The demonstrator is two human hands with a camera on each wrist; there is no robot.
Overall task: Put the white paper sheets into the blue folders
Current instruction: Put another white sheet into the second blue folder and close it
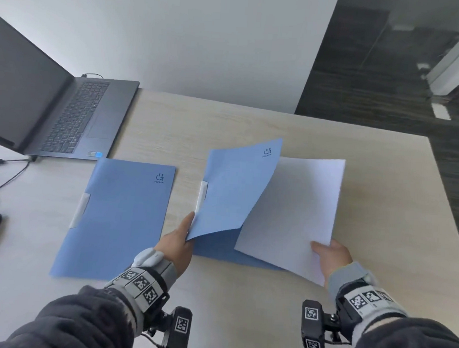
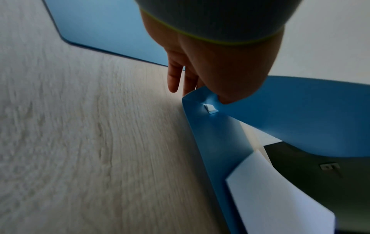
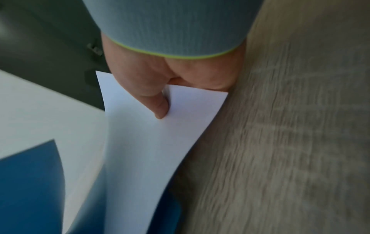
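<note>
right hand (image 1: 332, 257) pinching the near corner of the sheet (image 1: 295, 211), thumb on top. left hand (image 1: 178, 240) pinching up the cover (image 1: 235, 184) of the open folder (image 1: 220, 248), sheet slanting in under it. left of that folder, a shut folder (image 1: 116, 219) flat on the desk (image 1: 251, 122), laptop (image 1: 68, 114) beyond.

Bare table (image 1: 379, 206) right of the paper sheet (image 1: 295, 211) — laptop (image 1: 76, 114), closed folder (image 1: 116, 221) crowding the left
</note>
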